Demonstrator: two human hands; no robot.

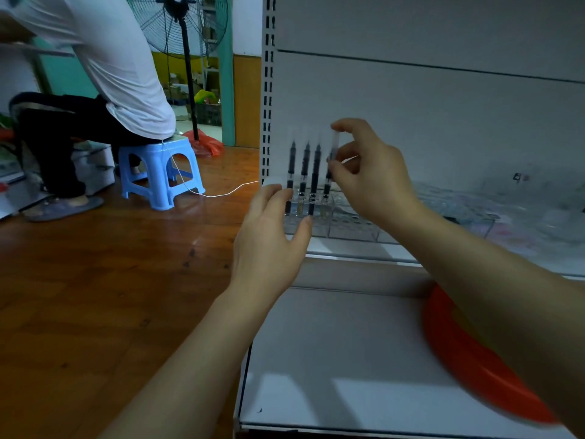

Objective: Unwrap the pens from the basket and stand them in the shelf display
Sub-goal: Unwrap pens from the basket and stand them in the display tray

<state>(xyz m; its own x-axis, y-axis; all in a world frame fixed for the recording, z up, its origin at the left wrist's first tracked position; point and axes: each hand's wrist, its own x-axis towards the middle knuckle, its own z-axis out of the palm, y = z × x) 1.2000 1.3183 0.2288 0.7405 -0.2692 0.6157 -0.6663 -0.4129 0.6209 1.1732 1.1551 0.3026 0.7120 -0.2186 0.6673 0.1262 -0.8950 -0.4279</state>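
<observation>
Shelf (357, 248): clear holder (342, 228), 4 pens (315, 172).

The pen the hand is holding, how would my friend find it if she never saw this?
Look at the white shelf and the clear holder on its left end. Four pens stand there in a row. It is the rightmost pen, the only one pinched by the right hand.

right hand (373, 172) pinching pen (330, 166), clear display (351, 224)
</observation>
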